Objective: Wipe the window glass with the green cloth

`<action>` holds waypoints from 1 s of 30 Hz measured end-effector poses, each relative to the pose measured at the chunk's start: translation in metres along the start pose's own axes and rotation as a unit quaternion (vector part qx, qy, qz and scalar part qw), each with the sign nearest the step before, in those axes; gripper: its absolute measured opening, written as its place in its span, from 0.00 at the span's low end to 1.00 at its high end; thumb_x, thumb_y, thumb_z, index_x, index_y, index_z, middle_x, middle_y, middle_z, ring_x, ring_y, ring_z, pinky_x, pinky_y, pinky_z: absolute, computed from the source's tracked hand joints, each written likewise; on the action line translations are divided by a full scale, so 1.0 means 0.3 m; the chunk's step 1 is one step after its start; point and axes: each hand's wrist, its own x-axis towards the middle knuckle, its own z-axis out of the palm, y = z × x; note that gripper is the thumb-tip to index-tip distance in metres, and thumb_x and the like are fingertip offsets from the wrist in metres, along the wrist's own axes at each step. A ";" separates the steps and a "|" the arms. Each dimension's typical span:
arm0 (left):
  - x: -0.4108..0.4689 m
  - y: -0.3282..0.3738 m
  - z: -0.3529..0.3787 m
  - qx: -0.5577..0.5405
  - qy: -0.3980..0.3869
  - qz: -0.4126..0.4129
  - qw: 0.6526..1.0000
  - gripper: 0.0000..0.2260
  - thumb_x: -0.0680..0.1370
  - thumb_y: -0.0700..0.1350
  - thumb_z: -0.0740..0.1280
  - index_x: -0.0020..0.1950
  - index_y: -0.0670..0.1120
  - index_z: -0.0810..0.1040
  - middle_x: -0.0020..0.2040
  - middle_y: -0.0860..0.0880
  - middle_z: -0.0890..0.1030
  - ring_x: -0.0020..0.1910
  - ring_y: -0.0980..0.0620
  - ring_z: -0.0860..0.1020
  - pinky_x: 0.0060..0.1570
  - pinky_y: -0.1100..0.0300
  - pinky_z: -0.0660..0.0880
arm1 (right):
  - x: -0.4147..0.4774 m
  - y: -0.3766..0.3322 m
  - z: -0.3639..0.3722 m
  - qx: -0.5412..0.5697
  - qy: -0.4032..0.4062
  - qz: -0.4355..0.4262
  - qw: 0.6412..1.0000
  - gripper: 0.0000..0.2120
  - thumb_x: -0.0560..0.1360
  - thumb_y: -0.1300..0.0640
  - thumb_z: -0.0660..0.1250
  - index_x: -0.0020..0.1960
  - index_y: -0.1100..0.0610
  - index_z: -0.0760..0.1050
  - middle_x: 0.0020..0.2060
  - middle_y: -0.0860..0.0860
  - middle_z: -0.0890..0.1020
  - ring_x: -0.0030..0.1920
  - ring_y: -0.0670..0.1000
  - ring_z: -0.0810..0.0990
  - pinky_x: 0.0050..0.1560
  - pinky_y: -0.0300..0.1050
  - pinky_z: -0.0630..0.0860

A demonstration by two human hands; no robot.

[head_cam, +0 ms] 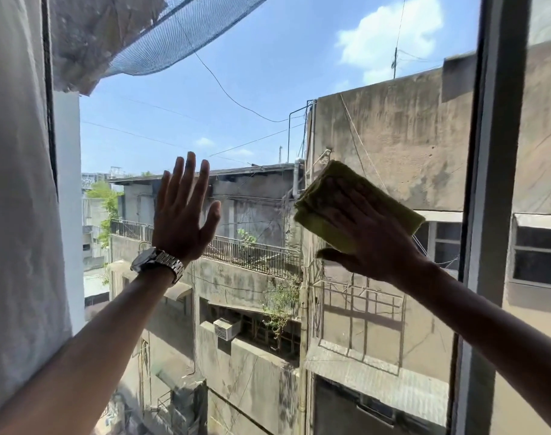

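Observation:
The window glass (pixel 252 89) fills the middle of the view, with sky and grey buildings behind it. My right hand (pixel 371 233) lies flat on a folded green cloth (pixel 327 186) and presses it against the pane at mid height, right of centre. The cloth sticks out above and to both sides of my fingers. My left hand (pixel 183 215) is raised left of it, palm toward the glass, fingers spread, holding nothing. A metal watch (pixel 158 262) sits on that wrist.
A dark vertical window frame (pixel 487 183) stands just right of the cloth, with another pane beyond it. A white curtain (pixel 16 183) hangs along the left edge. Blue netting (pixel 173 36) drapes outside at the top left.

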 end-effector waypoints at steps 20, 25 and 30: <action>-0.009 -0.006 -0.006 0.004 -0.021 -0.003 1.000 0.32 0.82 0.58 0.49 0.83 0.44 0.55 0.84 0.41 0.53 0.85 0.43 0.52 0.83 0.42 0.52 | 0.099 0.075 -0.082 -0.087 -0.026 -0.021 0.996 0.37 0.81 0.31 0.43 0.82 0.54 0.53 0.78 0.61 0.66 0.79 0.62 0.62 0.80 0.62 0.60; -0.008 -0.024 0.015 0.010 -0.017 0.005 1.000 0.32 0.82 0.60 0.47 0.84 0.46 0.53 0.85 0.43 0.52 0.85 0.45 0.51 0.84 0.44 0.50 | 0.194 0.110 -0.113 0.049 0.043 0.214 0.975 0.39 0.79 0.31 0.51 0.81 0.54 0.55 0.78 0.62 0.64 0.78 0.65 0.62 0.77 0.67 0.63; -0.009 -0.032 0.021 0.012 -0.014 0.006 1.000 0.33 0.82 0.60 0.46 0.83 0.45 0.53 0.85 0.42 0.53 0.85 0.44 0.51 0.84 0.43 0.50 | -0.011 -0.077 -0.046 -0.019 -0.078 0.057 0.995 0.49 0.74 0.23 0.50 0.79 0.60 0.59 0.76 0.66 0.67 0.76 0.66 0.63 0.79 0.66 0.58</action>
